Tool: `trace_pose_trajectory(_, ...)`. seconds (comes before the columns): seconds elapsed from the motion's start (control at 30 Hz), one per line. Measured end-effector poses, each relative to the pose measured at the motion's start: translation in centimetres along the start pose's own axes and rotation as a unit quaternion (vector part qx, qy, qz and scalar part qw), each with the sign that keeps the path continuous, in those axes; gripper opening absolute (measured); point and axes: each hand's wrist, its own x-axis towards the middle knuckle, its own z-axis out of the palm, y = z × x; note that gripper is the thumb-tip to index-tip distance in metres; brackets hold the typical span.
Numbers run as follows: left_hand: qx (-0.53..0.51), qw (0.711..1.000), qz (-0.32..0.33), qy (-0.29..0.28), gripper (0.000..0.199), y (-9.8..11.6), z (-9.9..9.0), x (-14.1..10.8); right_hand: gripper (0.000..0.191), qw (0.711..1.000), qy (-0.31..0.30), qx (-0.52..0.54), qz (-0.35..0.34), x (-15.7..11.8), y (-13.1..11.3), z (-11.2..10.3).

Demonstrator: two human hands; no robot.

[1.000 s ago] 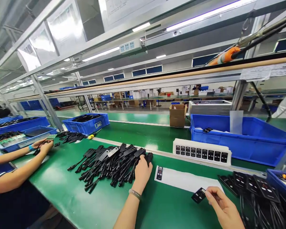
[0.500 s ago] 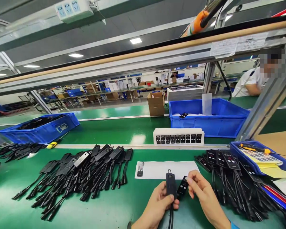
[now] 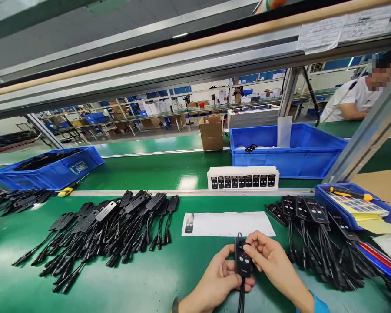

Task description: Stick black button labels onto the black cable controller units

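In my left hand (image 3: 219,274) is a small black controller (image 3: 237,262), upright, with a wire loop at its top and black cables hanging below. A black label sticker (image 3: 245,265) with light button marks lies over the controller's face. My right hand (image 3: 270,257) pinches that sticker near its upper right edge. Just beyond the hands lies a white backing strip (image 3: 228,224), with one label (image 3: 189,224) at its left end. Controllers with plain faces (image 3: 138,204) form a pile to the left. To the right are several controllers with labelled faces (image 3: 316,211).
A white holder (image 3: 211,173) with a row of labels stands behind the strip. Behind it is a large blue bin (image 3: 280,158); another blue bin (image 3: 68,171) sits far left. A blue tray (image 3: 345,213) at right holds papers and a screwdriver (image 3: 352,194). A person (image 3: 348,104) sits beyond.
The label sticker has moved left from beside the controller onto its face, with my right hand. My hands have come together, and the view has tilted down slightly.
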Motion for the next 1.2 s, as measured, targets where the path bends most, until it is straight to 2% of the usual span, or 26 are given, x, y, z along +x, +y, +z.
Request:
trace_pose_trajectory(0.3, 0.005, 1.000, -0.014, -0.001, 0.056, 0.3, 0.2, -0.1, 0.035, 1.000, -0.007, -0.020, -0.009, 0.2, 0.7, -0.2)
trace_pose_trajectory(0.5, 0.021, 1.000, -0.007, -0.001, 0.060, -0.3, -0.2, 0.1, 0.036, 1.000, 0.004, -0.015, -0.001, 0.1, 0.8, 0.0)
trace_pose_trajectory(0.73, 0.012, 1.000, 0.008, -0.025, 0.060, -0.5, -0.4, 0.2, 0.039, 0.998, 0.000, 0.048, 0.032, 0.0, 0.3, 0.0)
trace_pose_trajectory(0.9, -0.006, 0.999, 0.020, -0.037, 0.057, -0.7, -0.6, 0.4, 0.036, 0.998, 0.010, 0.065, 0.008, -0.2, 0.5, 0.2)
trace_pose_trajectory(0.97, -0.006, 0.999, 0.012, -0.037, 0.057, -0.8, -0.7, 0.5, 0.035, 0.998, 0.025, 0.058, -0.005, -0.2, 0.6, 0.0)
trace_pose_trajectory(1.13, -0.002, 1.000, -0.004, -0.022, 0.065, -1.0, -0.8, 0.5, 0.030, 0.988, 0.128, 0.061, -0.054, 0.2, 0.4, -1.6)
trace_pose_trajectory(1.2, 0.003, 1.000, -0.001, -0.017, 0.064, -0.9, -0.7, 0.3, 0.029, 0.990, 0.120, 0.054, -0.050, 0.2, 0.2, -2.0)
